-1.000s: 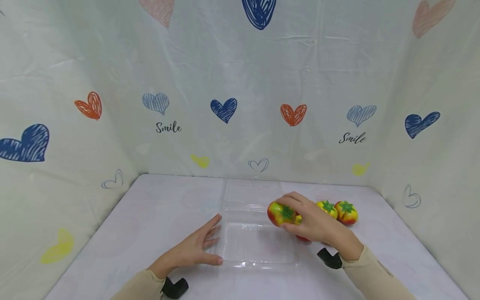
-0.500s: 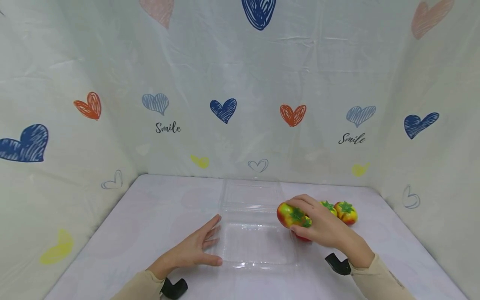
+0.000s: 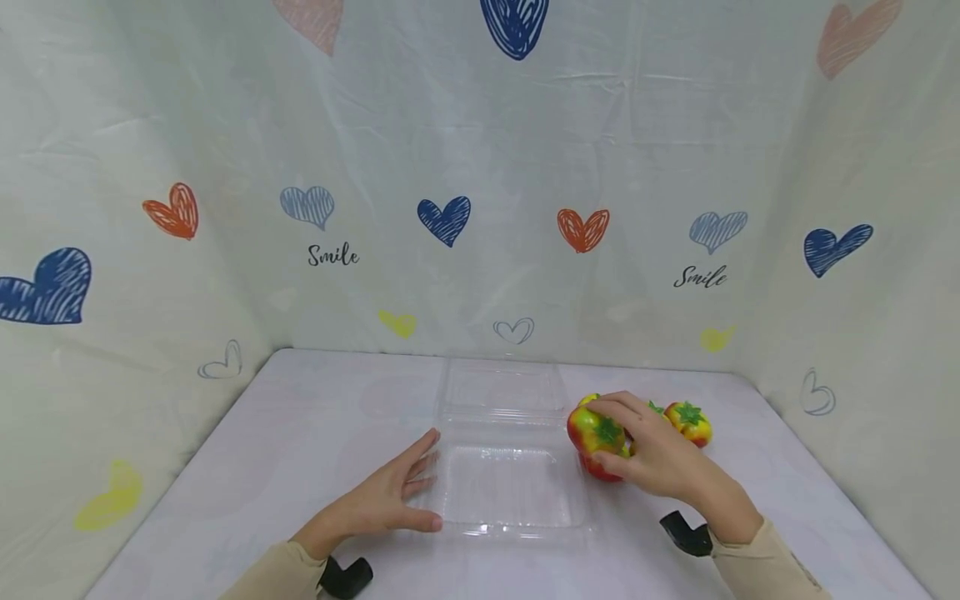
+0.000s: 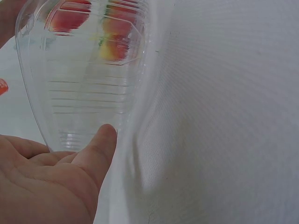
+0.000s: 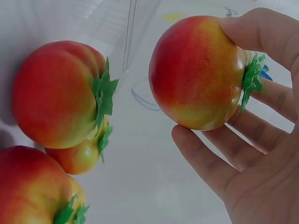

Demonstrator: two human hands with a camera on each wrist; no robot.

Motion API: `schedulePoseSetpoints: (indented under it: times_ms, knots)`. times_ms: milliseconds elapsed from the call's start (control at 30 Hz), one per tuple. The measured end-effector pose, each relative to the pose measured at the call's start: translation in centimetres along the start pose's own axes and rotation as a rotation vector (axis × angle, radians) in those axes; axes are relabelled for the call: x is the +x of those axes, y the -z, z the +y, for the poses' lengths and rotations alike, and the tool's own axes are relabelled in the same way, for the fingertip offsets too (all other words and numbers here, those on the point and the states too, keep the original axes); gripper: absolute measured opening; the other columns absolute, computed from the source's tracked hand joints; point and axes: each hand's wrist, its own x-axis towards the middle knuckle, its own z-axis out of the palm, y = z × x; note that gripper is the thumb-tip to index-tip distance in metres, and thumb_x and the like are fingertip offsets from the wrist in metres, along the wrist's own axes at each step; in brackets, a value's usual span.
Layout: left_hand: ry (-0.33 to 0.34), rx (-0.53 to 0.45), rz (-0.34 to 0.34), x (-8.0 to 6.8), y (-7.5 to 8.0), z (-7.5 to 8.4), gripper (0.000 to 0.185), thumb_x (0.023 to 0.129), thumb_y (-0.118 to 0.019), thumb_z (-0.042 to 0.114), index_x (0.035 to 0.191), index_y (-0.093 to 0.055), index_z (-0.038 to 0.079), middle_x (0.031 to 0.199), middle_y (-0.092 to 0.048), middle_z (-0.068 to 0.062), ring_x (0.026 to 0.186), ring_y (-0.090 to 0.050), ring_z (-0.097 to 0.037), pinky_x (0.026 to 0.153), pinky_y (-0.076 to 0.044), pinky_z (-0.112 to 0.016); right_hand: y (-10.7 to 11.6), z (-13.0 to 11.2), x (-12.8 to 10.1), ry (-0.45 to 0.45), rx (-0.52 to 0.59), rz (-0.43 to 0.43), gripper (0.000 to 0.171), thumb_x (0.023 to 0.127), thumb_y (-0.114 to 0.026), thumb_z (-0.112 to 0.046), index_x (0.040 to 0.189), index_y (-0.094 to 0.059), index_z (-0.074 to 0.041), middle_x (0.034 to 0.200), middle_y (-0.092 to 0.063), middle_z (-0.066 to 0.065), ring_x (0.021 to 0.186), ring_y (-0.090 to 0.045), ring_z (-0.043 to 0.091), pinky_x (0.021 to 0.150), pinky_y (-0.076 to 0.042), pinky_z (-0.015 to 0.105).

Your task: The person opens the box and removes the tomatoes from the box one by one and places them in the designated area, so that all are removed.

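My right hand (image 3: 660,446) holds a red-and-yellow tomato (image 3: 592,427) with green leaves, just right of a clear plastic clamshell box (image 3: 517,492). In the right wrist view, thumb and fingers grip the tomato (image 5: 196,74) above the table. Other tomatoes (image 5: 51,93) lie beside and below it. My left hand (image 3: 386,496) is spread against the box's left side, fingers mostly straight. In the left wrist view its thumb lies along the near edge of the clear box (image 4: 88,98), and the other fingertips are partly hidden behind it.
The box lid (image 3: 502,390) lies folded back toward the rear of the white table (image 3: 337,417). A further tomato (image 3: 688,423) sits beyond my right hand, others partly hidden. A heart-printed curtain (image 3: 517,167) stands behind and at both sides.
My right hand has shifted to the right and slightly nearer, away from the box, with the tomato still gripped. My left hand has stayed at the box's side.
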Motion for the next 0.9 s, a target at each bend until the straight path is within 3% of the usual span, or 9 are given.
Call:
schedulePoseSetpoints:
  times_ms: [267,500,900]
  knots:
    - [-0.002,0.01,0.003,0.0,0.0,-0.1,0.113,0.076,-0.082,0.017,0.153,0.0,0.006,0.159,0.0,-0.016,0.137,-0.028,-0.042,0.106,-0.037,-0.031,0.5,1.0,-0.7,-0.002,-0.033,0.064,0.057,0.076,-0.081,-0.025,0.127,-0.056,-0.019,0.123,-0.051,-0.005,0.104,-0.053,0.012,0.085,-0.054,0.039]
    - [0.006,-0.013,-0.005,0.0,-0.1,0.0,0.113,0.077,-0.081,0.015,0.153,0.001,0.004,0.159,0.001,-0.017,0.138,-0.026,-0.043,0.107,-0.036,-0.031,0.9,1.7,-1.6,-0.064,-0.031,0.059,0.057,0.076,-0.081,-0.024,0.127,-0.056,-0.019,0.124,-0.051,-0.003,0.103,-0.054,0.016,0.082,-0.055,0.042]
    - [0.009,-0.011,-0.007,0.0,0.0,0.1,0.112,0.078,-0.081,0.016,0.154,0.001,0.008,0.159,0.001,-0.017,0.138,-0.027,-0.043,0.107,-0.037,-0.032,1.1,3.0,-2.3,-0.089,-0.023,0.093,0.057,0.075,-0.082,-0.018,0.126,-0.056,-0.017,0.122,-0.052,-0.004,0.103,-0.054,0.016,0.082,-0.056,0.041]
